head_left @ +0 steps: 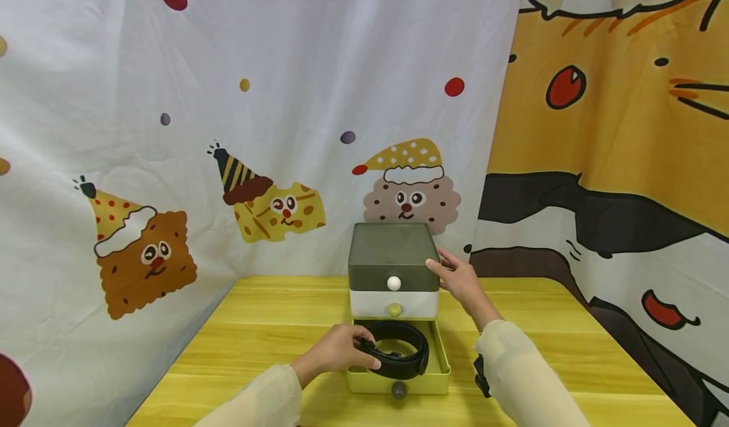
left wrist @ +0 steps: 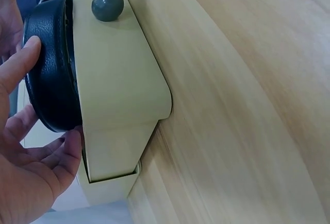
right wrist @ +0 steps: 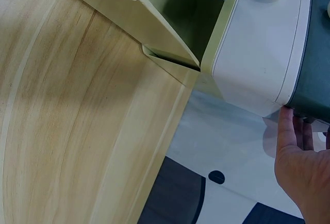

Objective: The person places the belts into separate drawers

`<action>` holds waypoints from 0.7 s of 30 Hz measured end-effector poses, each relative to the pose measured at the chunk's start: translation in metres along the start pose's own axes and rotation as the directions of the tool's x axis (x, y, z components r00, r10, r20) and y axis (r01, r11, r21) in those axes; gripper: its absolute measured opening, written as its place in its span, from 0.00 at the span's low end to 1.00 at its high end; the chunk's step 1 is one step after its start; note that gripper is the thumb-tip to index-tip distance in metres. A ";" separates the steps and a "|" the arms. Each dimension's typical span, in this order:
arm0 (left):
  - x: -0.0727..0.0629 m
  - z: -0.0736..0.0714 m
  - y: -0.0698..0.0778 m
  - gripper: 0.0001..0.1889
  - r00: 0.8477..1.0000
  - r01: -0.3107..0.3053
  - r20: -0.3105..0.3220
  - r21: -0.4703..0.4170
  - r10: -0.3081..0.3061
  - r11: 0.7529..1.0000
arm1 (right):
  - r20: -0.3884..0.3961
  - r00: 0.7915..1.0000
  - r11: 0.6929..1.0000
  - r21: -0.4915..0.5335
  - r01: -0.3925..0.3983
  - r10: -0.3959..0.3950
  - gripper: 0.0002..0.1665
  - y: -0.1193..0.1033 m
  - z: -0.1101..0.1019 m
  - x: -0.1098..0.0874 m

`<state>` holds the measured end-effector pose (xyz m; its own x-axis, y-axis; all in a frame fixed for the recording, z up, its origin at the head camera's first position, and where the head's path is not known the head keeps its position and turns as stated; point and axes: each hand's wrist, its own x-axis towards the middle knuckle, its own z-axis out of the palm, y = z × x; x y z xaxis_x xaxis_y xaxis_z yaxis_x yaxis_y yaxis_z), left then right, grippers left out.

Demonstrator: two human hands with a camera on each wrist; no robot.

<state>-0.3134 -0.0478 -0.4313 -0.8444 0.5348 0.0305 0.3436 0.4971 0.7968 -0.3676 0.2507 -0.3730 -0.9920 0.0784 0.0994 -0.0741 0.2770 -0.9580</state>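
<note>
A coiled black belt (head_left: 405, 369) sits in the pulled-out yellow bottom drawer (head_left: 421, 386) of a small stacked drawer box (head_left: 393, 243). My left hand (head_left: 338, 350) grips the coil at its left side. In the left wrist view, the thumb lies on the outside of the belt (left wrist: 49, 69) and the other fingers of the left hand (left wrist: 31, 183) are around its edge. My right hand (head_left: 462, 283) rests against the right side of the box's dark green top section; in the right wrist view, the fingers of this hand (right wrist: 304, 167) reach along that side, their tips partly hidden.
The white middle drawer (head_left: 367, 303) and the green top drawer are closed, each with a round knob. A grey knob (head_left: 399, 389) fronts the yellow drawer. Beneath is a wood-grain table (head_left: 273, 326), with a cartoon-printed curtain (head_left: 296, 47) behind it.
</note>
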 end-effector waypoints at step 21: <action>0.007 0.008 -0.001 0.15 0.999 0.011 -0.047 0.035 -0.009 0.999 | 0.003 1.000 1.000 0.007 0.014 -0.014 0.47 0.000 0.001 -0.002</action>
<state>-0.3163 -0.0389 -0.4367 -0.8661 0.4972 0.0515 0.3482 0.5264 0.7757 -0.3658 0.2498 -0.3730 -0.9912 0.0713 0.1119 -0.0886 0.2718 -0.9583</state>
